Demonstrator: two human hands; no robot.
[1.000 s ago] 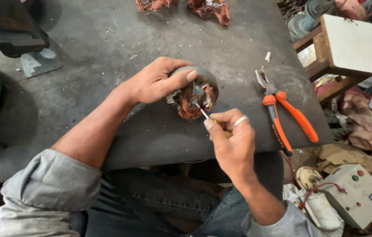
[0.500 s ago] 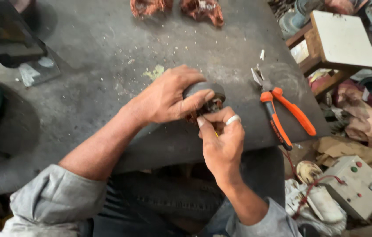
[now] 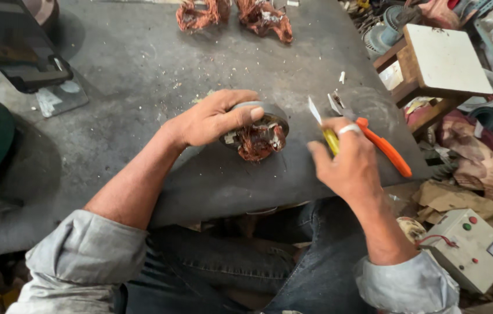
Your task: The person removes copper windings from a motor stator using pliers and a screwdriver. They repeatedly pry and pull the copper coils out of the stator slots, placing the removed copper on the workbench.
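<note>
Left hand [image 3: 214,119] clamped over the top of a round motor stator [image 3: 256,131], thumb along the near rim, fingers spread across the far side. Stator tilted toward the person, copper windings showing at its open face. It sits on the grey worktable [image 3: 141,75], close to the near edge.

Right hand [image 3: 345,160] apart from the stator, to its right, closed round a small yellow-handled tool [image 3: 328,136]; the flat blade tip points up and away. A clear gap lies between blade and stator. Ring on one finger.

Orange-handled pliers [image 3: 383,148] lie on the table just behind the right hand, handles running toward the table's right edge, partly hidden by the knuckles.

Open bare tabletop beyond the left hand, scattered with fine debris. Two tangles of stripped copper wire [image 3: 232,14] at the far edge, well apart from both hands. Dark flat object [image 3: 16,49] far left of the left forearm.

Right of the table edge: a small wooden stool [image 3: 441,61], and lower down a grey control box [image 3: 470,247] with buttons near the right elbow. Crowded there.
</note>
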